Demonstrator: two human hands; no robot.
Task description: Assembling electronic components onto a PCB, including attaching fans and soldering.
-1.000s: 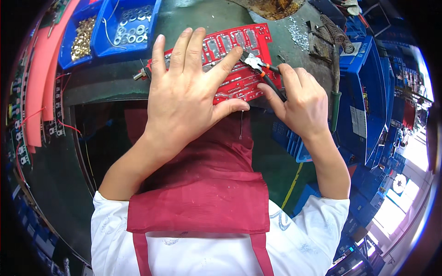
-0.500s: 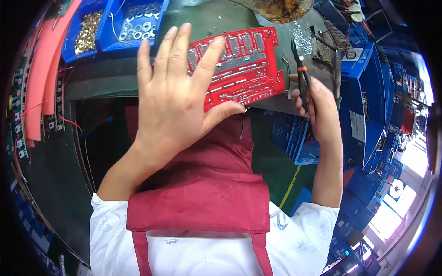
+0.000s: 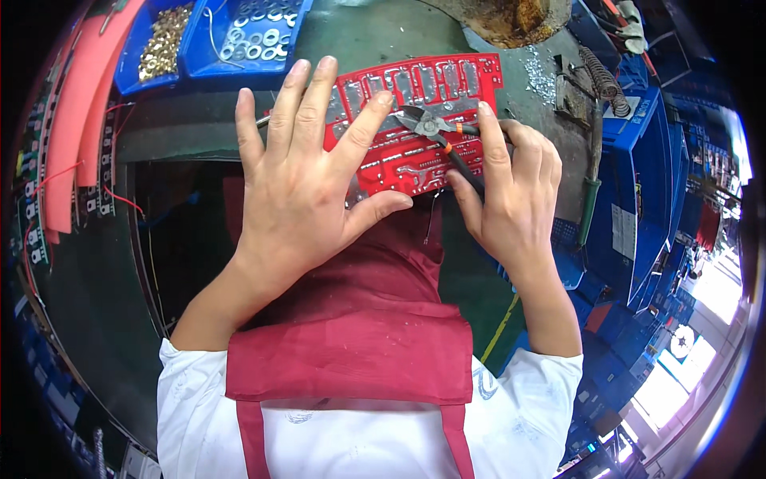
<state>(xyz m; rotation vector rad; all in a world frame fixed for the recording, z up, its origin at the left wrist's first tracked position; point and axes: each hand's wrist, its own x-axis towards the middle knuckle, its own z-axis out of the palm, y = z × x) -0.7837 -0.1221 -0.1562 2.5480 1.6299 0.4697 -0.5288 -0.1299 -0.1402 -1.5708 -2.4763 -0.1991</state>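
A red printed circuit board [image 3: 415, 156] with silvery solder tracks lies at the table's front edge. Over its left part my left hand [image 3: 299, 188] is spread flat, fingers apart and holding nothing; it covers that side of the board. My right hand [image 3: 515, 188] is closed around the black and orange handles of a pair of side cutters [image 3: 431, 125]. The cutter head is over the middle of the board, jaws pointing up and left toward my left index fingertip. Whether the jaws touch the board I cannot tell.
Blue bins of brass-coloured parts [image 3: 162, 48] and metal washers [image 3: 255, 49] stand at the back left. Small silvery clippings [image 3: 541, 76] are scattered beyond the board's right, near a coiled spring [image 3: 604, 80]. A green-handled tool [image 3: 589, 209] lies at the right edge.
My right hand has brought the side cutters from beside the board leftward over its middle, turning them to point left. Their handles are now spread. My left hand remains spread over the board.
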